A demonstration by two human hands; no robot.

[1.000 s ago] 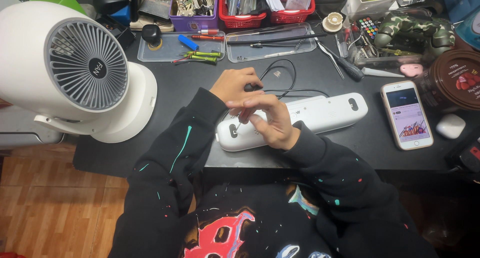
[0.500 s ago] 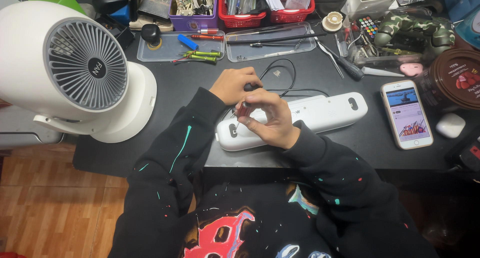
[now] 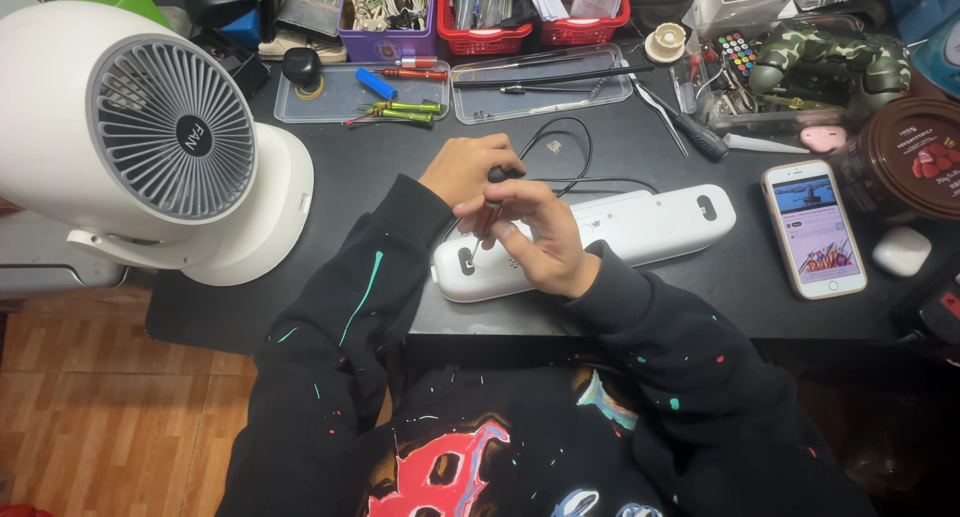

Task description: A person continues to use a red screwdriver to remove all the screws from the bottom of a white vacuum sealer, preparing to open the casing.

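The left hand (image 3: 468, 173) is curled tight around a small dark tool (image 3: 497, 174), and the right hand (image 3: 535, 237), fingers half bent, pinches its thin shaft over the long white device (image 3: 640, 232), which lies across the dark counter (image 3: 380, 167). A black cable (image 3: 572, 147) loops at 12 o'clock, a smartphone (image 3: 813, 229) lies at 3, and a white fan (image 3: 150, 137) stands at 9.
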